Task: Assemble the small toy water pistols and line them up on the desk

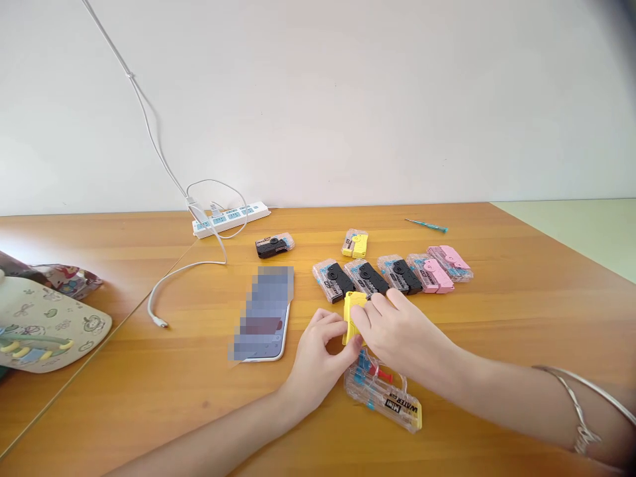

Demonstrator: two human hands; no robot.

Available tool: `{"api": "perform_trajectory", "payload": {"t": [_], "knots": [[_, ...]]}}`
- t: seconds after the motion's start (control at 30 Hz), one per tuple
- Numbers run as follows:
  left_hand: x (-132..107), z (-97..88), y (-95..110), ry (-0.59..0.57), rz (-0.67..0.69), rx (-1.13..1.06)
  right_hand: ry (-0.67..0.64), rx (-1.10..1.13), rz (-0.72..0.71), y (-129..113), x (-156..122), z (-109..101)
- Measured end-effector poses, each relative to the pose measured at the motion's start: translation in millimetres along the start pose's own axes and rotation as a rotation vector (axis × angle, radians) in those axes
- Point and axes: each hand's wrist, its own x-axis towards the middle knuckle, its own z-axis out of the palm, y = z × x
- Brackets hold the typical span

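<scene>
A mini water gun lies unfolded in front of me, its clear body on the table and its yellow grip standing away from me. My left hand pinches the grip from the left between thumb and fingers. From the right, my right hand is closed over the same yellow part, its fingers curled and partly hiding it. A red trigger and blue inner parts show through the clear plastic. Just beyond my hands lie folded water guns, black ones and pink ones.
Farther back are another black water gun and a folded yellow one. A phone lies left of my hands. A small screwdriver, a power strip with white cables, and a patterned bag are also on the table.
</scene>
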Motion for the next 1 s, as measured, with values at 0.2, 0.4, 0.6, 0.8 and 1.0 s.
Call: {"api": "perform_trajectory", "payload": {"t": [0.2,0.4,0.6,0.8,1.0], "knots": [[0.0,0.1,-0.3,-0.009,0.019,-0.016,0.030,0.236,0.048,8.6,5.2,-3.5],[1.4,-0.6,1.2,-0.005,0.013,0.056,-0.005,0.529,0.295,23.8,-14.0,5.8],[0.7,1.2,4.9,-0.008,0.033,0.098,-0.289,0.662,0.367,13.5,-38.6,34.0],[0.0,2.1,5.9,-0.046,0.064,0.131,-0.122,0.904,0.397,19.8,-37.2,34.6],[0.7,2.1,2.8,-0.063,0.065,0.093,0.120,1.112,0.281,20.2,-35.2,24.3]]}}
